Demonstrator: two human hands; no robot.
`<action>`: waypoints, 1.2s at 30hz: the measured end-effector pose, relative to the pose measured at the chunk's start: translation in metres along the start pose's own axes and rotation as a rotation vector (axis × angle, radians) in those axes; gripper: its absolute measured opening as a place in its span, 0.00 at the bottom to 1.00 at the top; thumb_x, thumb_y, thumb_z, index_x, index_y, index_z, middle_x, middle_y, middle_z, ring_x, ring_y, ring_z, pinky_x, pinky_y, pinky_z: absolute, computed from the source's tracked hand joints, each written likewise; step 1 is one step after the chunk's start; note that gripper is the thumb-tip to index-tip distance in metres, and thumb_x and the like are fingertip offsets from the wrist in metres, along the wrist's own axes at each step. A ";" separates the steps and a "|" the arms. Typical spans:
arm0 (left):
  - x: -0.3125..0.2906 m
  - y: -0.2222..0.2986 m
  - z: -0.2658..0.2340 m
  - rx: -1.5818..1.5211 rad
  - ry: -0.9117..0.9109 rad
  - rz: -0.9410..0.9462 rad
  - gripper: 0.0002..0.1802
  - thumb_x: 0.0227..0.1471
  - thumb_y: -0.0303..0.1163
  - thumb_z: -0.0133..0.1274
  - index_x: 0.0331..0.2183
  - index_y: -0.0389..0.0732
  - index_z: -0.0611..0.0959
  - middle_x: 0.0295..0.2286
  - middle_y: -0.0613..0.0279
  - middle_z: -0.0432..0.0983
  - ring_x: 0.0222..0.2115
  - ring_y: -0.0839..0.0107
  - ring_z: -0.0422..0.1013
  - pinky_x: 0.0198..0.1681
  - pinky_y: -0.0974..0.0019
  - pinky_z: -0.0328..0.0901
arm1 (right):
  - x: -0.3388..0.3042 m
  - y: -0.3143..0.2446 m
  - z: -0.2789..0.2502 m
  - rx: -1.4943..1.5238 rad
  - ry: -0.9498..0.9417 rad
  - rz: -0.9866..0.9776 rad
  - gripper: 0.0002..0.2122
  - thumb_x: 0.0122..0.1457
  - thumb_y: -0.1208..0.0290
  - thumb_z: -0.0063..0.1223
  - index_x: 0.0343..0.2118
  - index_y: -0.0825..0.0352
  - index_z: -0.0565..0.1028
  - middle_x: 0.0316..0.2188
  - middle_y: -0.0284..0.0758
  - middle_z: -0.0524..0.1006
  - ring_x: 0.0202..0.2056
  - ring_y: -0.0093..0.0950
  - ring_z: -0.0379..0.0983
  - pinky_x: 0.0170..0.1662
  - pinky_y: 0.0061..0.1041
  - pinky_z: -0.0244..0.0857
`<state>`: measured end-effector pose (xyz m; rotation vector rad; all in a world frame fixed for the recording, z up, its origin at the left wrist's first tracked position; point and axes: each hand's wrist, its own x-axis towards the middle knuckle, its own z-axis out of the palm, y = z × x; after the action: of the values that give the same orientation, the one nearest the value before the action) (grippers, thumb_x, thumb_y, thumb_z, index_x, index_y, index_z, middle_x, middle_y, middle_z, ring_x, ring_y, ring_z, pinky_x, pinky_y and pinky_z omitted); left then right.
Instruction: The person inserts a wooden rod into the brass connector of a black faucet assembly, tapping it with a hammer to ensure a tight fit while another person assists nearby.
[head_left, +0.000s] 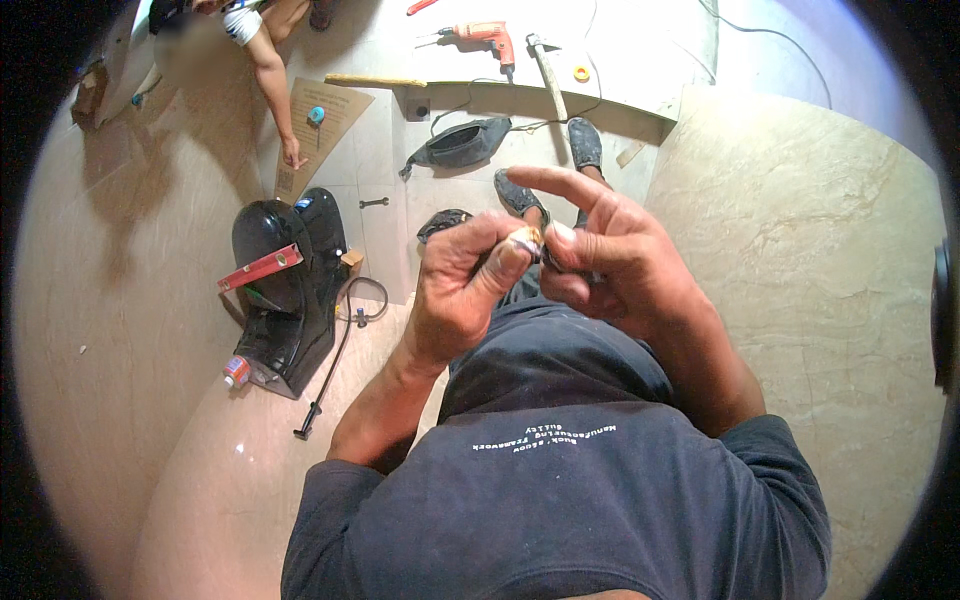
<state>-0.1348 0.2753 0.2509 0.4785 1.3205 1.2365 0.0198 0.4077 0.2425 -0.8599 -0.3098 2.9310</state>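
Observation:
In front of my body, both hands meet at a small piece [527,238], brass-coloured with white on it. It looks like a pipe fitting, though fingers cover most of it. My left hand [455,285] is closed, pinching the piece between thumb and forefinger. From the other side, my right hand [630,250] has its thumb at the piece's end. Its forefinger stretches out above, and the other fingers curl under the thumb. Below the hands are my dark trousers and shoes [585,143].
At left stands a glossy black toilet [325,260] with a red box [260,268] on it. Beside it lie a black hose [333,372] and a wrench [374,203]. Ahead are a pouch [460,143], red drill [490,42] and hammer [548,80]. Another person's arm [272,85] touches cardboard [335,135].

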 end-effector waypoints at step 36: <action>0.049 0.009 -0.012 0.282 -0.030 0.084 0.14 0.71 0.36 0.49 0.40 0.35 0.82 0.24 0.72 0.72 0.27 0.84 0.65 0.31 0.75 0.62 | 0.018 -0.020 0.007 -0.059 0.077 -0.073 0.30 0.68 0.66 0.54 0.69 0.72 0.58 0.23 0.30 0.72 0.19 0.16 0.64 0.17 0.16 0.51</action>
<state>-0.1596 0.3165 0.2326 0.7554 1.4691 1.1106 0.0006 0.4279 0.2431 -0.9457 -0.4157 2.8269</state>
